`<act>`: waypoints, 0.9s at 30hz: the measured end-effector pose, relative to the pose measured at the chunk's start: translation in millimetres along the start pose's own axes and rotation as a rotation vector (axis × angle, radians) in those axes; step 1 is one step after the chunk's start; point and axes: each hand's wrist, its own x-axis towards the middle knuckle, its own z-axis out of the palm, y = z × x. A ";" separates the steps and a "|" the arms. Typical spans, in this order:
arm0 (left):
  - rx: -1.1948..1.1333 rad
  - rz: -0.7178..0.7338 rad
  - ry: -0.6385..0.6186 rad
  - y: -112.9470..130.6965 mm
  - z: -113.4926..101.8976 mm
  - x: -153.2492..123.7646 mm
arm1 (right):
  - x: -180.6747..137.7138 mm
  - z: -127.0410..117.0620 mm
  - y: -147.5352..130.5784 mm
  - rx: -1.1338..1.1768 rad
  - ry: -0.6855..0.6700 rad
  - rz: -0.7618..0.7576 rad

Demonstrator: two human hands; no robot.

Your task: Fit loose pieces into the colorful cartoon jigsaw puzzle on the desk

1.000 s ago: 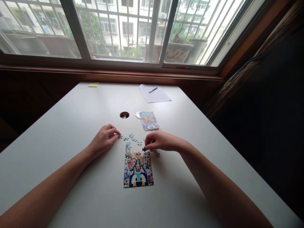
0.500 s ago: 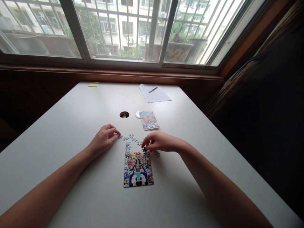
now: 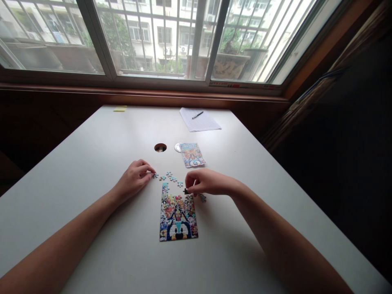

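A partly joined jigsaw puzzle with a cartoon dog's face lies on the white table, its upper part showing gaps. My right hand pinches a dark puzzle piece just over the puzzle's upper right edge. Left of the puzzle's top, my left hand rests on the table with its fingertips closed on a small bluish puzzle piece. Several loose light-blue pieces lie between the two hands. More loose pieces sit below my right hand, partly in its shadow.
A picture card with the same cartoon lies beyond the puzzle, partly over a round silver cover. Left of it is a round hole in the table. Farther back are paper sheets, a pen and a yellow note.
The dark piece in my right hand has turned, and the fingers have shifted slightly to the right around it. My left hand has stayed in place.
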 end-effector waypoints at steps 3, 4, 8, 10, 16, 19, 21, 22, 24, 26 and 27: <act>-0.003 0.001 -0.001 0.1 0.3 0.1 | -3.2 -6.1 0.1 0.014 0.029 0.000; -0.003 0.003 -0.001 0.3 0.2 0.1 | -5.1 -9.1 -0.1 0.008 0.040 0.003; 0.007 0.009 0.001 1.4 -0.4 0.5 | -15.3 -23.7 -0.4 -0.071 0.104 0.033; 0.011 0.013 0.002 1.5 -0.6 0.6 | -21.2 -30.7 0.4 -0.095 0.133 0.056; 0.009 0.009 0.008 0.7 -0.2 0.4 | -36.6 -42.1 4.9 -0.128 0.178 0.094; 0.004 0.005 0.007 0.8 -0.3 0.5 | -43.3 -40.4 10.7 -0.130 0.193 0.100; 0.003 0.005 0.004 1.1 -0.5 0.6 | -48.9 -36.7 17.4 -0.138 0.209 0.102; 0.003 0.006 0.003 1.3 -0.7 0.7 | -52.2 -34.2 21.5 -0.140 0.218 0.105; 0.002 0.007 0.005 1.9 -1.1 0.9 | -59.7 -28.5 30.7 -0.133 0.231 0.119; 0.003 0.003 0.008 3.0 -1.5 1.1 | -67.5 -22.3 40.4 -0.109 0.253 0.111; 0.005 0.000 0.007 3.6 -1.7 1.2 | -71.1 -19.2 45.1 -0.096 0.269 0.104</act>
